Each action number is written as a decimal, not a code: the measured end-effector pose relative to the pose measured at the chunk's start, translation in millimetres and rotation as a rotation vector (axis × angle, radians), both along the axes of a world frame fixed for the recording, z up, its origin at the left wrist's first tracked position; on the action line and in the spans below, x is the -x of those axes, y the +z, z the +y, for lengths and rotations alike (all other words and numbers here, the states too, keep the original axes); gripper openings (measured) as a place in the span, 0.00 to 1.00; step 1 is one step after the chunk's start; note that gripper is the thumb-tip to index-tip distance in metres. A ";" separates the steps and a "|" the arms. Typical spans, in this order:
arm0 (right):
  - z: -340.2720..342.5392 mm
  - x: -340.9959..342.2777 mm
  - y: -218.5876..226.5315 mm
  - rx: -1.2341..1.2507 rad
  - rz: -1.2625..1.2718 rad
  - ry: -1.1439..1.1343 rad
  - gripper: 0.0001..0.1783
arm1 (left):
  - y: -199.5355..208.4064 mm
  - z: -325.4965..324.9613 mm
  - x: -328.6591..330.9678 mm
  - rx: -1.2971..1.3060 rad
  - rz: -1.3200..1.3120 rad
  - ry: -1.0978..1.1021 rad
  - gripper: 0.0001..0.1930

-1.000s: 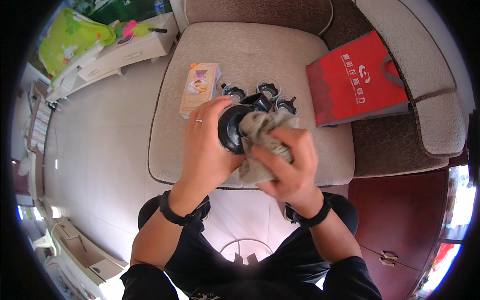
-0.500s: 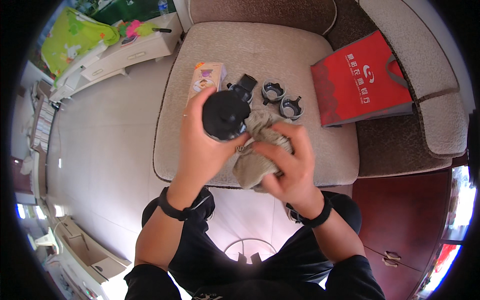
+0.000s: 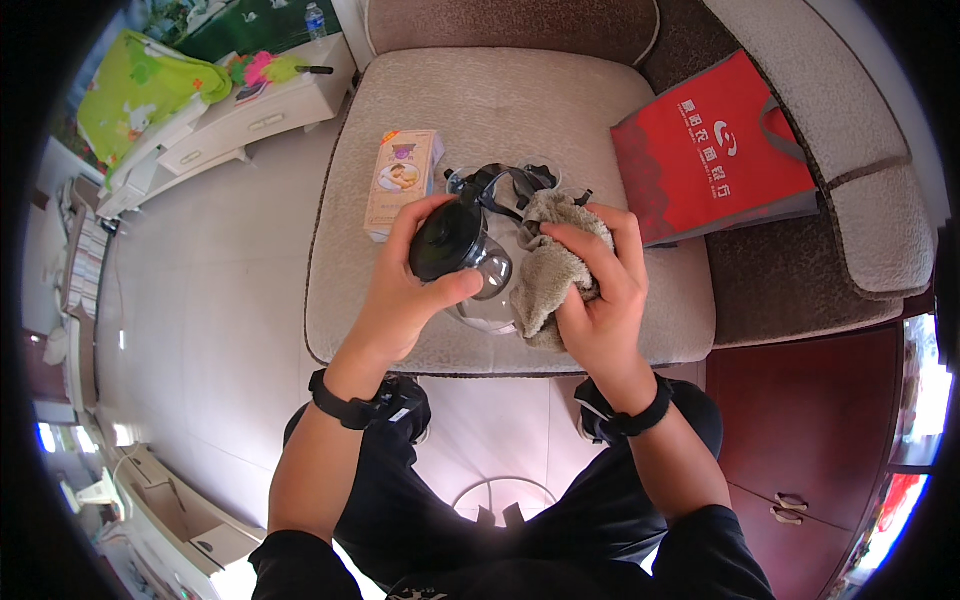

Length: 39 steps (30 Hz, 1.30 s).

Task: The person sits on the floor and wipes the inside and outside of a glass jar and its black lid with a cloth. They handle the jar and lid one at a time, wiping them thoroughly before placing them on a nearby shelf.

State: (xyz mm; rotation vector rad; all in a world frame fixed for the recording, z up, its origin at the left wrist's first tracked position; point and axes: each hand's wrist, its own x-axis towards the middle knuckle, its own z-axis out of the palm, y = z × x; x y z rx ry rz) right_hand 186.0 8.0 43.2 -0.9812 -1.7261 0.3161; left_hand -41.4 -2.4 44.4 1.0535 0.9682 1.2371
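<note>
My left hand [image 3: 395,295] grips a glass teapot [image 3: 490,312] by its black lid end, with the thumb across the top. The teapot is tilted, so its clear, rounded body shows toward the right, and a black handle part sticks out on the far side. In my right hand [image 3: 608,310] a bunched grey-brown cloth [image 3: 553,285] is pinched, lying against or very close to the teapot's right side. Just beyond the teapot, small dark-lined glass cups [image 3: 538,180] stand on the seat, partly hidden by the teapot and cloth.
A pale cardboard box [image 3: 402,185] lies on the beige sofa seat [image 3: 500,90], left of the cups. At the right a red paper bag [image 3: 715,150] leans on the sofa. A white low cabinet [image 3: 265,120] stands far left; a dark red cabinet [image 3: 810,430] is near right.
The teapot has been tipped, bringing its clear glass body into view. My right hand and the cloth have moved slightly right and up. The head view has shifted a little.
</note>
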 end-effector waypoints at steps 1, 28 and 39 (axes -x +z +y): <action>0.5 -2.7 1.3 -0.010 -0.019 0.010 0.26 | 0.5 -0.5 0.8 -0.005 0.014 -0.022 0.46; 6.9 -23.1 -0.4 0.091 0.002 0.100 0.18 | -5.9 -2.0 -30.8 -0.636 0.707 0.026 0.45; 16.5 -27.4 -4.5 0.070 0.064 0.005 0.16 | -9.1 -10.1 -34.9 -0.734 0.536 0.082 0.49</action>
